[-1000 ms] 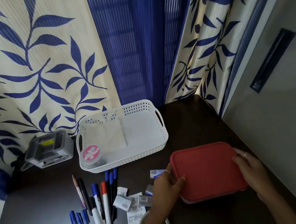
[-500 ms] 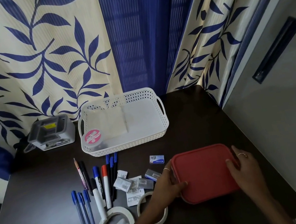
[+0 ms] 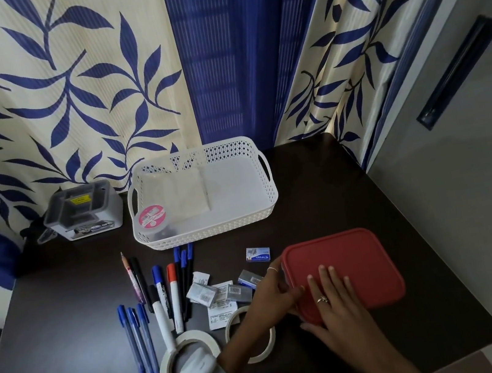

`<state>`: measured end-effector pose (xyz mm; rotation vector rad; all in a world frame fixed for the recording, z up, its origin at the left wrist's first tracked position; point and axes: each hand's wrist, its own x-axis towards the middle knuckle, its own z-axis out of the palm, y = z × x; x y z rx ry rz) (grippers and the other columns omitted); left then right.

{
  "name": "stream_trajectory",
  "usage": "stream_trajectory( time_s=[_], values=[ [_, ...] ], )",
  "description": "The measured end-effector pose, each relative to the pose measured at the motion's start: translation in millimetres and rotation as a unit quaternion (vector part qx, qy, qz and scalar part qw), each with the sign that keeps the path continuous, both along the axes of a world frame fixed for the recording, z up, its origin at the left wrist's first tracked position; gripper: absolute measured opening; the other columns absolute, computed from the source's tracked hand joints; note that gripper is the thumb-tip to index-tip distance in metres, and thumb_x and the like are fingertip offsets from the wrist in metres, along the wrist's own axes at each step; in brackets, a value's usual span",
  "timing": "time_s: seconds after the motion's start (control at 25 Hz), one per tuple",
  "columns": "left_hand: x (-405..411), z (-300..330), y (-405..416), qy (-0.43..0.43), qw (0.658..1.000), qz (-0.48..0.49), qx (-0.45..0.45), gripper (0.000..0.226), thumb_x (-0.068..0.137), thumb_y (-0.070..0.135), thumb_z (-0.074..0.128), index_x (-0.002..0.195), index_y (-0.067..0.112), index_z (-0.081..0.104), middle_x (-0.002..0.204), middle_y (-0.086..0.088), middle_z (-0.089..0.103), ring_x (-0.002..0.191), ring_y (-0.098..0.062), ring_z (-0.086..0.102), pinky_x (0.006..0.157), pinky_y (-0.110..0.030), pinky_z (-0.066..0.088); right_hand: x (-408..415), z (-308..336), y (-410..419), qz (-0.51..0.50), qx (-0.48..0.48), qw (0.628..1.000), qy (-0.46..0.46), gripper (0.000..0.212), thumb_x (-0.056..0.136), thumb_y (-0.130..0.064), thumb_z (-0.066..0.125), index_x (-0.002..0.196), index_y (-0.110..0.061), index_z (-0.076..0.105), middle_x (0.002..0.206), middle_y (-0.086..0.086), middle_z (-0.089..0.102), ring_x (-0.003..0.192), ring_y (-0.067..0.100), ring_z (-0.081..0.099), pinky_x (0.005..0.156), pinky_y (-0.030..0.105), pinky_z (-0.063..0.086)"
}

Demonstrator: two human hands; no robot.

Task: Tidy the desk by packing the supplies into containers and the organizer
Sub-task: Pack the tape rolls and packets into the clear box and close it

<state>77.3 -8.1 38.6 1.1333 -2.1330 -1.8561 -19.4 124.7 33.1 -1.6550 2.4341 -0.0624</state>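
A square container with a red lid (image 3: 356,262) sits on the dark desk (image 3: 320,194) at the front right. My left hand (image 3: 273,295) grips its left edge, fingers curled at the rim. My right hand (image 3: 331,298) lies flat on the lid's left part with straight fingers. Left of the box lie several small staple boxes (image 3: 222,291), a blue-white box (image 3: 258,253), pens and markers (image 3: 162,296) and two tape rolls (image 3: 187,366). A white perforated basket (image 3: 266,192) stands at the back with a pink-lidded tub (image 3: 150,219) inside.
A grey organizer (image 3: 82,209) stands at the back left beside the basket. Patterned curtains hang behind the desk, and a grey cabinet door is on the right. Bare desk lies right of the basket and in front of the pens.
My right hand has moved from the box's right edge onto the left part of the lid. My left hand stays at the left rim. The view has shifted back a little.
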Motion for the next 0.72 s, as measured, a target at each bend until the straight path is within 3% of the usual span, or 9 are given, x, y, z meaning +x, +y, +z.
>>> stream_trajectory(
  time_s=[0.12, 0.24, 0.36, 0.48, 0.6, 0.72],
  values=[
    [-0.6, -2.4, 0.2, 0.019, 0.999, 0.014, 0.037, 0.058, 0.089, 0.019, 0.059, 0.140, 0.027, 0.032, 0.082, 0.009, 0.060, 0.075, -0.015, 0.064, 0.081, -0.045, 0.057, 0.7, 1.5, 1.9, 0.009, -0.011, 1.000, 0.022, 0.067, 0.091, -0.057, 0.018, 0.128, -0.005, 0.039, 0.121, 0.026, 0.062, 0.144, 0.037, 0.001, 0.116, 0.039, -0.005],
    [1.5, -2.9, 2.0, 0.036, 0.990, 0.035, 0.134, 0.037, 0.098, 0.037, 0.039, 0.133, 0.048, 0.036, 0.112, -0.001, 0.063, 0.094, -0.022, 0.068, 0.079, -0.043, 0.058, 2.6, -2.4, 5.0, 0.022, -0.065, 0.996, 0.061, 0.067, 0.098, -0.049, 0.001, 0.139, -0.005, 0.030, 0.119, 0.025, 0.064, 0.123, 0.037, 0.039, 0.114, 0.041, 0.000],
    [5.5, 0.1, 3.5, 0.034, 0.977, 0.031, 0.206, 0.037, 0.100, 0.039, 0.031, 0.135, 0.050, 0.035, 0.104, -0.008, 0.067, 0.087, -0.024, 0.071, 0.069, -0.037, 0.059, 0.3, -2.9, 5.8, 0.029, -0.088, 0.993, 0.071, 0.062, 0.099, -0.047, 0.002, 0.127, -0.008, 0.041, 0.117, 0.024, 0.065, 0.113, 0.039, 0.060, 0.112, 0.041, 0.005],
    [8.6, -2.4, 3.6, 0.027, 0.976, -0.010, 0.217, 0.057, 0.096, 0.019, 0.043, 0.136, 0.055, 0.023, 0.105, -0.011, 0.068, 0.086, -0.021, 0.071, 0.070, -0.033, 0.059, -1.7, -1.4, 4.7, 0.039, -0.105, 0.990, 0.084, 0.058, 0.100, -0.045, 0.003, 0.126, -0.011, 0.042, 0.118, 0.021, 0.066, 0.109, 0.035, 0.064, 0.110, 0.041, 0.008],
    [10.3, -8.4, 5.4, 0.042, 0.975, -0.045, 0.212, 0.073, 0.095, 0.017, 0.050, 0.144, 0.048, 0.004, 0.134, -0.017, 0.052, 0.083, -0.013, 0.070, 0.068, -0.028, 0.059, -1.1, 1.3, 6.3, 0.046, -0.113, 0.989, 0.081, 0.055, 0.101, -0.042, 0.003, 0.127, -0.013, 0.042, 0.118, 0.019, 0.066, 0.110, 0.033, 0.064, 0.109, 0.040, 0.009],
    [9.4, -12.1, 6.7, 0.041, 0.977, -0.042, 0.205, 0.077, 0.095, 0.018, 0.050, 0.143, 0.048, -0.003, 0.139, -0.020, 0.046, 0.087, -0.014, 0.069, 0.074, -0.031, 0.059, -3.9, 5.8, 7.3, 0.061, -0.130, 0.987, 0.078, 0.052, 0.102, -0.037, 0.004, 0.127, -0.013, 0.042, 0.120, 0.016, 0.066, 0.113, 0.030, 0.063, 0.110, 0.039, 0.010]
  ],
)
